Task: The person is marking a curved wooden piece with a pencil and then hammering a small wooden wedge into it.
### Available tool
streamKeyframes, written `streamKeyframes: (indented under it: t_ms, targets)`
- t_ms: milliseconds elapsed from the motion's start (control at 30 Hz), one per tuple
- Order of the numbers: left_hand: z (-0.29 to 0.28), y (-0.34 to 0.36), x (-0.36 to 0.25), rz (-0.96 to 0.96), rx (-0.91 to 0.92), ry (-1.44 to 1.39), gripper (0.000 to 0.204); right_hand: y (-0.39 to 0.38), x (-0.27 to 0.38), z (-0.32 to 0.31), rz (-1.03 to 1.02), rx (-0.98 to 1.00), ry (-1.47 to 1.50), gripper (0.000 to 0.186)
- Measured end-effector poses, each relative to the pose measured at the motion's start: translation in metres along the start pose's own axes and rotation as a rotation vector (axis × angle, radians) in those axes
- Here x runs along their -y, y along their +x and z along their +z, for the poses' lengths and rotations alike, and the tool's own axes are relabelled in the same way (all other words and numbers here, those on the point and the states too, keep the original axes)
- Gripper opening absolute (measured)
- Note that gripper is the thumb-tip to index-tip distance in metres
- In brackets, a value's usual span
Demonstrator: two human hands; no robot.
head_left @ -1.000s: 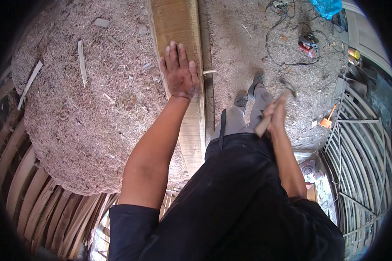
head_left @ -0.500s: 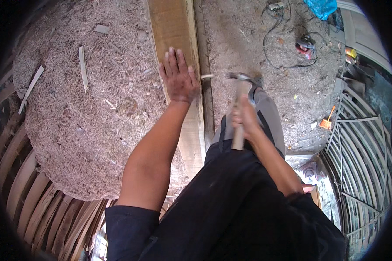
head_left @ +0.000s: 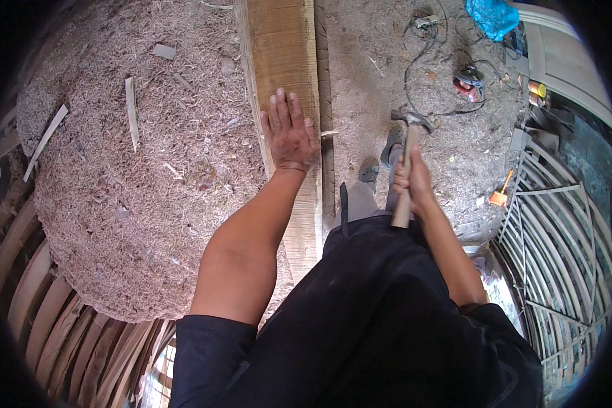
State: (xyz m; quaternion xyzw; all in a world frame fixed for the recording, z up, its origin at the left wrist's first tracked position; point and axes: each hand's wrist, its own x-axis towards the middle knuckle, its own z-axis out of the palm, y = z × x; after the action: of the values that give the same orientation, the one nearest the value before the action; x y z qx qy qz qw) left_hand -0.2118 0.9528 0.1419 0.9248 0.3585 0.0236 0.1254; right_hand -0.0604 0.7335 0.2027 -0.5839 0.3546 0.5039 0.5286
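Note:
A long wooden plank [head_left: 281,54] runs from the top of the view down toward my body. My left hand [head_left: 294,139] lies flat on it with the fingers stretched out, holding nothing. Just right of that hand, a small pale wooden peg or sliver [head_left: 328,133] sticks out at the plank's right edge. My right hand [head_left: 415,178] is wrapped round the wooden handle of a hammer [head_left: 411,139]. The hammer's metal head points away from me, to the right of the plank and apart from it. A darker narrow strip [head_left: 326,81] runs along the plank's right side.
Wood shavings [head_left: 163,170] cover the left ground, with loose offcuts [head_left: 131,114] on them. At the far right lie a corded power tool [head_left: 468,87] and a blue plastic bag [head_left: 494,17]. An orange dustpan [head_left: 499,198] rests near curved slats [head_left: 564,251]. More boards [head_left: 68,340] stand lower left.
My right hand has moved the hammer to the right, farther from the plank. My left hand stays flat on the plank. The view has shifted slightly, and my shoes now show.

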Motion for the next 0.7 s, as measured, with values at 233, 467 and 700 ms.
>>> streamKeyframes:
  t_ms: [233, 467, 700]
  targets:
    - [-0.001, 0.0, -0.002, -0.009, -0.001, 0.014, 0.067, -0.002, -0.025, -0.007, 0.351, 0.18, -0.109, 0.052]
    - [-0.002, -0.002, -0.001, -0.014, 0.005, -0.045, 0.067, 0.028, -0.052, -0.028, 0.088, 0.269, 0.028, 0.044]
    - [-0.001, 0.004, 0.001, -0.012, -0.001, -0.049, 0.067, 0.014, -0.016, -0.036, -0.016, -0.002, 0.161, 0.049]
